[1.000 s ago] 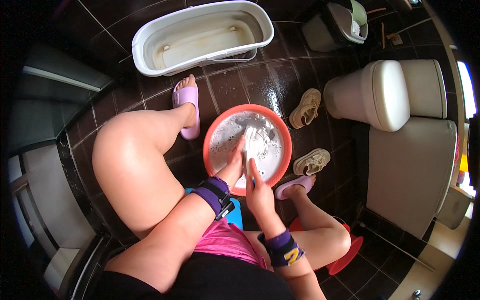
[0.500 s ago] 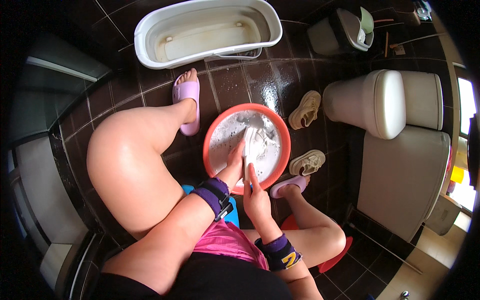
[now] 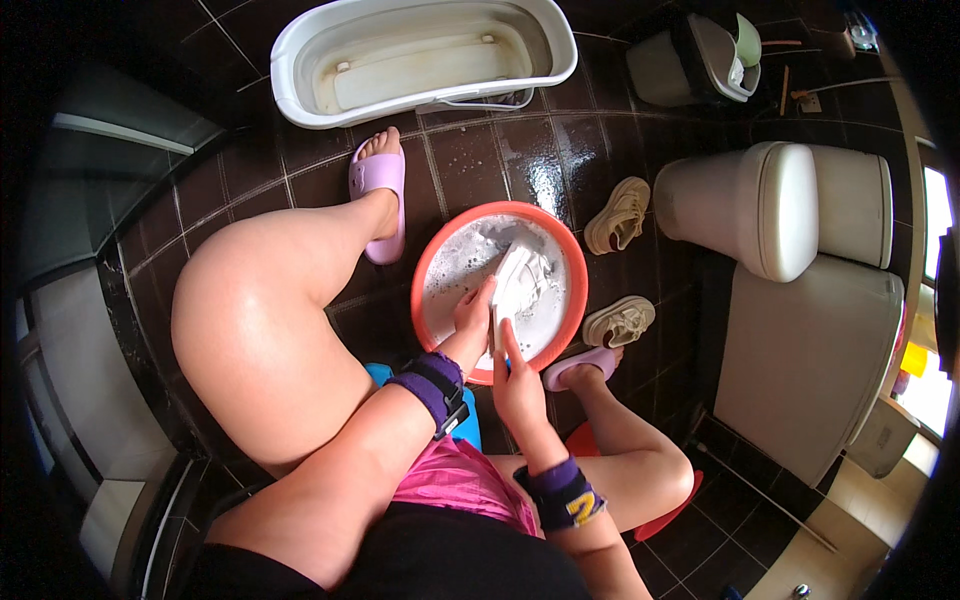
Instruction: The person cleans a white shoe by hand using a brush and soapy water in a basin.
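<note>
A white shoe point(image 3: 522, 282) is tilted over a round orange-red basin point(image 3: 577, 300) of foamy, greyish water. My left hand point(image 3: 474, 312) is closed around the shoe's left side, near the sole. Close against the shoe's near end is my right hand point(image 3: 518, 390), its fingers curled and one digit stretched up along the shoe. A small blue bit shows between its fingers, but most of what it grips is hidden. Purple bands wrap both wrists.
A pair of cream shoes, one far point(image 3: 617, 216) and one near point(image 3: 619, 322), stands right of the basin. Beyond the basin lies a white tub point(image 3: 425, 108). A toilet point(image 3: 740, 210) and a bin point(image 3: 665, 70) are at the right. My feet wear lilac slides point(image 3: 378, 180) on dark tiles.
The shoe's far end has swung slightly right and up, and both hands remain on it. The whole view has shifted a little.
</note>
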